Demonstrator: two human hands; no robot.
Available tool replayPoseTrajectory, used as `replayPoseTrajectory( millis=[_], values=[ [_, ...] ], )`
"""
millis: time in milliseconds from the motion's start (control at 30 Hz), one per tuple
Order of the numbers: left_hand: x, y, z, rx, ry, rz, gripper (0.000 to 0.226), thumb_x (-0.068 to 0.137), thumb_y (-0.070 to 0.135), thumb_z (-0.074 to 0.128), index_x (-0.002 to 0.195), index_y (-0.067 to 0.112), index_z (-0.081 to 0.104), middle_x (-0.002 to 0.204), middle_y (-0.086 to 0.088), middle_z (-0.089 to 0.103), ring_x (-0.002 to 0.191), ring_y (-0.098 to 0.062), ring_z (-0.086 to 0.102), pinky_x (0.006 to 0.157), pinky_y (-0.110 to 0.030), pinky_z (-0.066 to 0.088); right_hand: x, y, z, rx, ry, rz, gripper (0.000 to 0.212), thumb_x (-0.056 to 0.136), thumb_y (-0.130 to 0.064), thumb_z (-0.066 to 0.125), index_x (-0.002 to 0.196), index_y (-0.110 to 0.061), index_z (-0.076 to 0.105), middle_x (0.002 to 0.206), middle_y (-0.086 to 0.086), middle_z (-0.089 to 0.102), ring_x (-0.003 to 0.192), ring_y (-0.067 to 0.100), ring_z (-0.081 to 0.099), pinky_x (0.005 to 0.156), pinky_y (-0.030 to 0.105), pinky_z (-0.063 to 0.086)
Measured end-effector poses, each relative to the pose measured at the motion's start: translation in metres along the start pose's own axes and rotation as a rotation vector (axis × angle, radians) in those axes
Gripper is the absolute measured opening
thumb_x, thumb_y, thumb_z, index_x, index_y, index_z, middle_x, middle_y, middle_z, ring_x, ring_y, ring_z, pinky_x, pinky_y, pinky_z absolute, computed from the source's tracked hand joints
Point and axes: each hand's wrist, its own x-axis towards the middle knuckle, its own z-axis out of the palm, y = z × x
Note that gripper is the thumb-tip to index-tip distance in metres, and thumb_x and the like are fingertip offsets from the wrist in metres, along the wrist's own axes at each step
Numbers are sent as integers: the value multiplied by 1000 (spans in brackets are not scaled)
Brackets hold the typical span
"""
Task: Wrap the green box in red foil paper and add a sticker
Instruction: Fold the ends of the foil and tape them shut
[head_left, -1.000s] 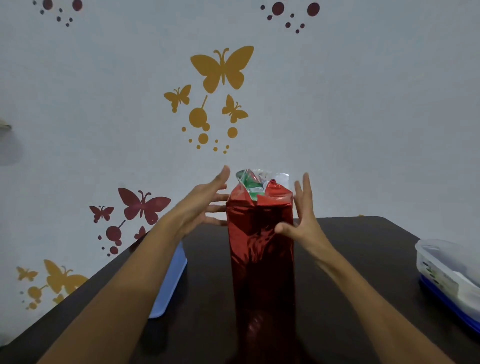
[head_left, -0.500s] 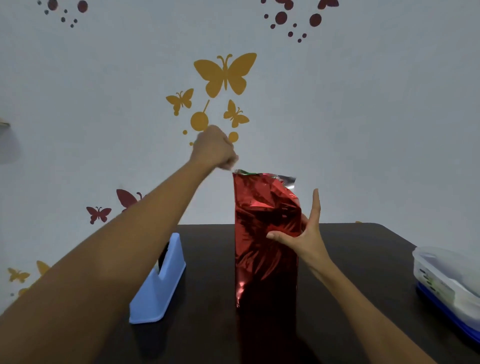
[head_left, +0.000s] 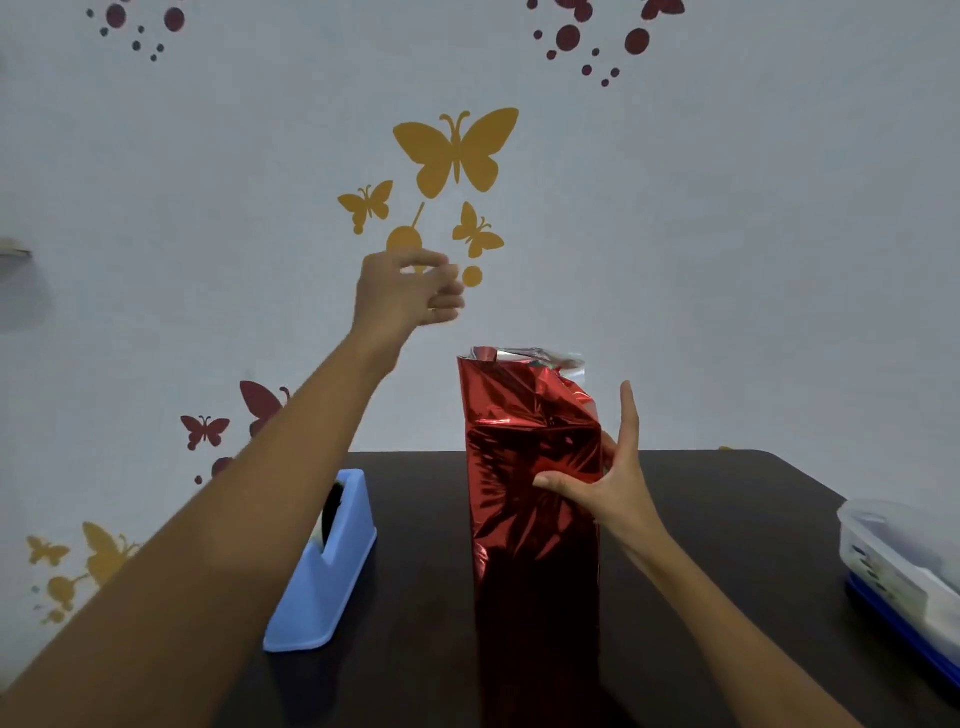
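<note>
While the tall box (head_left: 535, 571) stands upright near the middle of the dark table (head_left: 727, 519), red foil paper (head_left: 524, 457) covers every side of it that faces the camera, so none of the box's own colour shows. At the top the foil is loose and crumpled, its silver inner side (head_left: 535, 356) showing along the open edge.

The right hand (head_left: 608, 493) braces the box's right front corner: the thumb presses flat on the front face, and the fingers point straight up along the right side. The left hand (head_left: 410, 291) is raised well above and to the left of the box, apart from it. It is blurred, with the fingers partly curled, and whether it pinches anything cannot be told.

A blue tape dispenser (head_left: 332, 571) sits on the table to the left of the box, and a lidded plastic container (head_left: 898, 561) sits at the right edge. Butterfly decals (head_left: 457, 150) dot the wall behind.
</note>
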Motion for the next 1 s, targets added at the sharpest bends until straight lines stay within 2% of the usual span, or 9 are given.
replayPoseTrajectory(
  millis=[133,233,433,567,667,733,767,867,1000],
  values=[
    [-33,-65,-18,-50,-16,-125,10,83,4,68,89,11,71,93,-8,71,97,-25,67,85,-31,55,0,1,0,16,7,-20,125,43,-41,87,127,-66,-3,145,10,39,134,20,37,106,38,33],
    [-52,-91,-11,-120,-191,-198,13,81,8,69,90,15,75,99,-5,73,104,-22,65,100,-38,47,0,3,2,12,6,-17,131,30,-64,85,126,-69,-3,143,6,41,132,17,40,104,37,35],
    [-46,-85,7,-61,-387,-155,23,84,15,67,105,10,72,106,-2,72,106,-12,65,102,-34,45,2,5,-1,21,-17,-4,136,22,-72,80,129,-64,-4,142,1,39,125,9,40,98,29,36],
    [-39,-79,4,92,-500,-98,22,86,23,65,105,14,73,105,3,72,105,-8,64,100,-28,45,4,8,-2,30,-25,-3,138,20,-73,79,131,-62,-3,125,-15,40,122,7,39,95,26,36],
    [-39,-69,6,183,-550,-85,15,88,29,61,86,26,75,88,15,73,92,1,65,90,-19,44,3,8,1,17,-35,-14,137,22,-74,78,131,-62,-3,117,-26,37,123,6,36,98,29,34],
    [-37,-60,7,211,-542,-91,37,90,38,55,56,28,68,71,17,69,84,2,65,89,-20,43,4,8,2,23,-32,-6,135,22,-72,79,130,-64,-2,117,-26,38,124,8,37,99,31,34],
    [-35,-57,6,218,-546,-103,44,87,48,53,53,24,67,79,13,72,95,-2,65,97,-25,43,4,9,1,28,-34,1,136,23,-70,81,130,-63,-2,117,-26,38,125,8,37,99,31,34],
    [-29,-38,-2,300,-710,-38,51,75,61,50,107,27,71,128,7,60,123,-8,50,107,-34,36,3,10,-1,25,-43,0,137,31,-60,86,136,-60,-2,124,-17,41,129,11,39,99,29,35],
    [-17,-9,-13,583,-989,89,55,75,28,73,126,36,52,133,17,48,122,6,40,93,-3,30,2,8,-1,27,-50,6,134,35,-57,86,136,-61,-2,138,-4,40,131,15,39,103,36,37]
  ],
)
